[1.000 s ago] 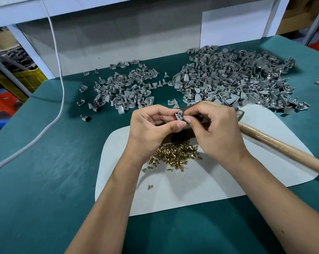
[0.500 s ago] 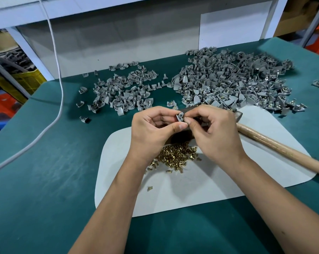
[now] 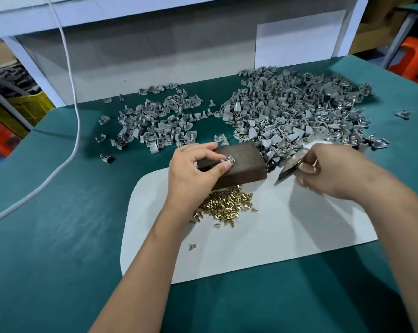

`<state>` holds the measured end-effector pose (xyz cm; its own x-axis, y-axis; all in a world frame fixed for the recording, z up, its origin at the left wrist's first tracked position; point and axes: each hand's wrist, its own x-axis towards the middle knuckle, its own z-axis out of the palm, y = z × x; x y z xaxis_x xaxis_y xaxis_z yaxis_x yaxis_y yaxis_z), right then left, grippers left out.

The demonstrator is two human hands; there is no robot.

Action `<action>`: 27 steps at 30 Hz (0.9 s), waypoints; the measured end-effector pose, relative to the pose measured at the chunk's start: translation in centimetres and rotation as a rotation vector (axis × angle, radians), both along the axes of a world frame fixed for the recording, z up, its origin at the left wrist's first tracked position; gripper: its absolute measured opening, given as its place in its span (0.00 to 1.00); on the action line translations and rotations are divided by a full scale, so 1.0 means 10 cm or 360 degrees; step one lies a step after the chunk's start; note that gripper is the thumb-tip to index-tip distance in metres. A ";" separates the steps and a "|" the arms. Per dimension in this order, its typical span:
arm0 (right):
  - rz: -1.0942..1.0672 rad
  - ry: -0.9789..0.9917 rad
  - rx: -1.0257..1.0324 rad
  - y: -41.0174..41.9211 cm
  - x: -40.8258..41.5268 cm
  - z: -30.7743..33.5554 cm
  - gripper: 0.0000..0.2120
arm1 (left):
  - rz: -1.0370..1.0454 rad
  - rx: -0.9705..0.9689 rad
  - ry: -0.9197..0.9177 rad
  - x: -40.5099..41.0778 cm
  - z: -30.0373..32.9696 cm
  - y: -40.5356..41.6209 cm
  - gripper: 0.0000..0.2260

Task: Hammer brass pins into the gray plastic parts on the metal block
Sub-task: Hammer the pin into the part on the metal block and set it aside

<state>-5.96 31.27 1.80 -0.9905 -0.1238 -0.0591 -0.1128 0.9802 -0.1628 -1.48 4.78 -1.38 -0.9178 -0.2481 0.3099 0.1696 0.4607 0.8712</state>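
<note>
Two bare hands work over a green table, and the landmark is the dark metal block sitting at the far edge of a white sheet. Beyond the block and off toward its right sprawls the big heap of gray plastic parts; a thinner scatter of parts lies beyond its left end. A white cable trails across the table well left of the block. Right of the block, the right hand is closed around a hammer, blurred, its head just beside the block's right end. The left hand pinches one gray part with thumb and fingertips, holding it down on the block's top face. Nearer than the block, touching its front edge, glitters the pile of brass pins.
</note>
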 end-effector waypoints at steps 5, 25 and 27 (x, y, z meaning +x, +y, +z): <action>-0.0043 0.0020 -0.0081 0.04 -0.03 -0.06 0.17 | -0.0010 0.0042 -0.0063 0.01 0.03 -0.09 0.07; 0.0562 0.0555 -0.0630 -0.86 0.23 0.35 0.12 | -0.0114 0.0181 -0.0166 0.00 0.06 -0.06 0.12; 0.0506 0.0309 -0.0353 -0.86 0.19 0.29 0.13 | -0.0117 0.0181 -0.0184 0.01 0.07 -0.06 0.11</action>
